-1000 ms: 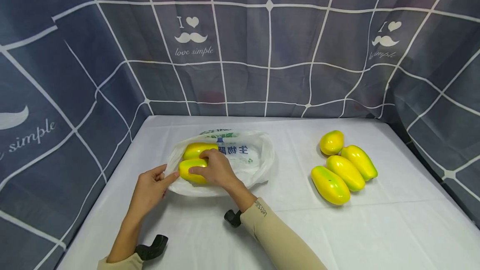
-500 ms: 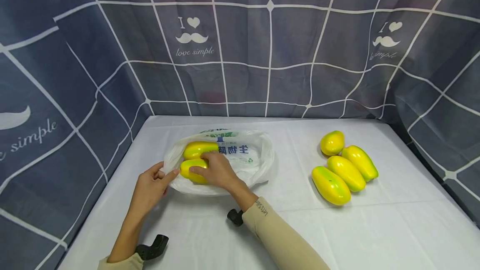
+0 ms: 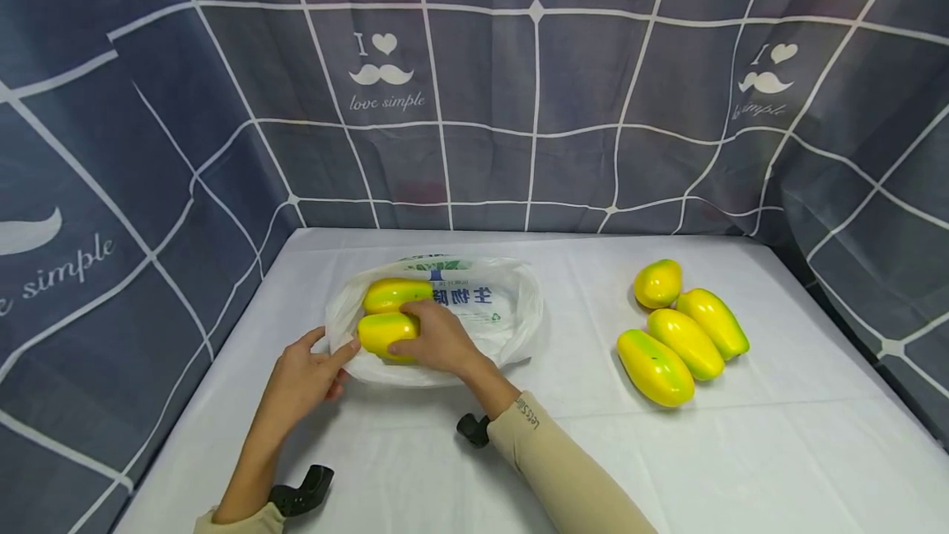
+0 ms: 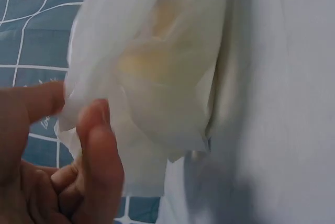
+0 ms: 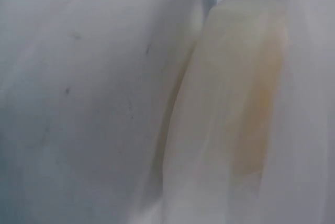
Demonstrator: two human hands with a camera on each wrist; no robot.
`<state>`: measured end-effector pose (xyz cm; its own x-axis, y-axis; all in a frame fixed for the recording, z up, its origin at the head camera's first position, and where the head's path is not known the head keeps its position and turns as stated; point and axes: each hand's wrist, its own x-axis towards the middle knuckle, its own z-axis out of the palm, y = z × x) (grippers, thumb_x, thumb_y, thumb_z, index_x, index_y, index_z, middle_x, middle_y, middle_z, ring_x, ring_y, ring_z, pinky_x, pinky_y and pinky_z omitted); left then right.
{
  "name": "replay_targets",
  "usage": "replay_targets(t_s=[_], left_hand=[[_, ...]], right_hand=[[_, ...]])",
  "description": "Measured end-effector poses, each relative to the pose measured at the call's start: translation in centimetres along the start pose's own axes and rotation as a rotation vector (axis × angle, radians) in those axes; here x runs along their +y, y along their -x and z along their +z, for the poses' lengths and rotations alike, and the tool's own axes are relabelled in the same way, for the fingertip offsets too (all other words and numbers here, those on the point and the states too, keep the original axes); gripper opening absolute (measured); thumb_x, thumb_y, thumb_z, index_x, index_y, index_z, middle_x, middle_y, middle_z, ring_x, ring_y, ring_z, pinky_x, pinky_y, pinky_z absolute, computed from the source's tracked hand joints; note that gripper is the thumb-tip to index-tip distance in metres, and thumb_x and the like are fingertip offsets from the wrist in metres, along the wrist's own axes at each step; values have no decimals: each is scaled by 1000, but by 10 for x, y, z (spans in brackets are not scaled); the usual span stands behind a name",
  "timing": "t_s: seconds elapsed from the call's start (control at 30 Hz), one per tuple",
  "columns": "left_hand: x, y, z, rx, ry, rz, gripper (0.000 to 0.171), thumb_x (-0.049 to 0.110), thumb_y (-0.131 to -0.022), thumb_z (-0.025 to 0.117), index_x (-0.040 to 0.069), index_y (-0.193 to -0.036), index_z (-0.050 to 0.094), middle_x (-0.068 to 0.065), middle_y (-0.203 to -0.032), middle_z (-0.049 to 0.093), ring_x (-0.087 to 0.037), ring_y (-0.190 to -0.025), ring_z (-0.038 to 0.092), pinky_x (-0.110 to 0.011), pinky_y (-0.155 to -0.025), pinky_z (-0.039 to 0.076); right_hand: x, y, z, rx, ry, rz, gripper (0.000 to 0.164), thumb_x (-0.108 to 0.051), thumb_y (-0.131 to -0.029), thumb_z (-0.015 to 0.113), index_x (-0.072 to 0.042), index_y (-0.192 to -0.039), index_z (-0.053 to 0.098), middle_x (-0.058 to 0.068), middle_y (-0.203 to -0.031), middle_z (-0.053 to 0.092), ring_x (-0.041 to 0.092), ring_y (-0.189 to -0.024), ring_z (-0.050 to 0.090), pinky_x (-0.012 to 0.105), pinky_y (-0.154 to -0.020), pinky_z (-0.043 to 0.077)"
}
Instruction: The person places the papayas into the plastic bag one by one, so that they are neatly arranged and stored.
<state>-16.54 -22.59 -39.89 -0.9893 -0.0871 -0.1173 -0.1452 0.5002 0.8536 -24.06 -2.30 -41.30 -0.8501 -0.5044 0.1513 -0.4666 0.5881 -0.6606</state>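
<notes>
A white translucent plastic bag (image 3: 519, 316) lies with its mouth open, its left end holding two yellow-green mangoes. The farther mango (image 3: 393, 293) rests against the nearer mango (image 3: 381, 332). Reaching into the bag, my right hand (image 3: 443, 343) has thumb and fingers round the right end of the nearer one. At the bag's left rim my left hand (image 3: 300, 377) pinches the plastic between thumb and index finger. In the left wrist view the bag (image 4: 172, 93) shows yellow through its side. The right wrist view shows the bag's side (image 5: 220, 103), hiding the right fingers.
Several more mangoes (image 3: 684, 343) lie grouped on the right of the white-covered table (image 3: 586, 468). Grey checked curtains (image 3: 482, 89) enclose the back and sides. A black wrist mount (image 3: 304, 491) sits at the left sleeve, another mount (image 3: 473, 430) at the right.
My right hand has slid slightly right along the nearer mango, uncovering more of it. The mangoes and bag stay nearly in place, and my left hand remains at the rim.
</notes>
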Motion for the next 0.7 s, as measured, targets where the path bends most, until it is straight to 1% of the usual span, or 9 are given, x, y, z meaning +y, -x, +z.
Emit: replay_targets(t_s=[0.13,0.23,0.27,0.37,0.43,0.47,0.6,0.63,0.7], left_hand=[[0,-1,0,-32,177,-12,65,21,-95,69,-13,-140,37,-15,-71,67,-20,-57,65,-30,-57,58],[-1,-1,-3,-55,221,-15,69,17,-94,68,-17,-143,32,-12,-70,65,-15,-55,62,-28,-57,58],[-1,-1,-4,-64,230,-15,68,16,-94,68,-17,-142,32,-11,-70,64,-14,-54,60,-28,-57,57],[-1,-1,-6,-88,228,-13,62,16,-95,68,-15,-140,38,-8,-69,61,-10,-53,54,-26,-55,55],[-1,-2,-7,-95,225,-8,58,16,-94,68,-14,-138,42,-7,-69,60,-9,-53,53,-25,-55,55],[-1,-2,-7,-95,223,-9,60,16,-94,68,-14,-139,41,-7,-69,60,-9,-53,53,-25,-55,55],[1,0,-7,-54,183,-19,74,23,-95,69,-15,-145,31,-7,-70,61,-11,-54,55,-25,-58,55],[1,0,-7,-37,163,-14,75,25,-95,68,-16,-145,31,-7,-70,61,-12,-54,55,-26,-59,54],[3,1,-6,5,108,2,63,31,-95,67,-13,-135,45,-7,-69,60,-14,-54,56,-27,-58,53]], right_hand=[[-1,-1,2,12,14,5,60,-28,-82,82,-1,-132,60,10,-125,62,19,-108,57,30,-95,46],[-1,-3,4,7,26,16,61,-29,-83,82,-2,-133,60,8,-125,62,18,-108,56,30,-95,46],[-1,-3,4,4,31,21,61,-29,-83,81,-3,-134,60,8,-125,62,18,-107,56,29,-95,46],[-1,-4,5,1,39,26,61,-30,-83,81,-3,-134,60,8,-125,61,17,-106,56,29,-95,46],[-1,-5,6,0,40,30,61,-30,-83,81,-3,-134,60,8,-126,61,17,-106,56,29,-95,46],[-1,-5,6,0,39,32,61,-30,-83,81,-3,-134,60,8,-126,61,17,-105,56,29,-95,46],[0,-6,6,8,31,32,61,-30,-83,81,-3,-133,60,8,-126,61,18,-106,56,30,-95,46],[0,-5,6,9,30,33,61,-30,-83,81,-3,-133,60,8,-126,61,18,-106,56,30,-95,46],[0,-5,6,12,32,34,62,-31,-84,81,-3,-134,59,8,-127,61,18,-108,56,31,-97,45]])
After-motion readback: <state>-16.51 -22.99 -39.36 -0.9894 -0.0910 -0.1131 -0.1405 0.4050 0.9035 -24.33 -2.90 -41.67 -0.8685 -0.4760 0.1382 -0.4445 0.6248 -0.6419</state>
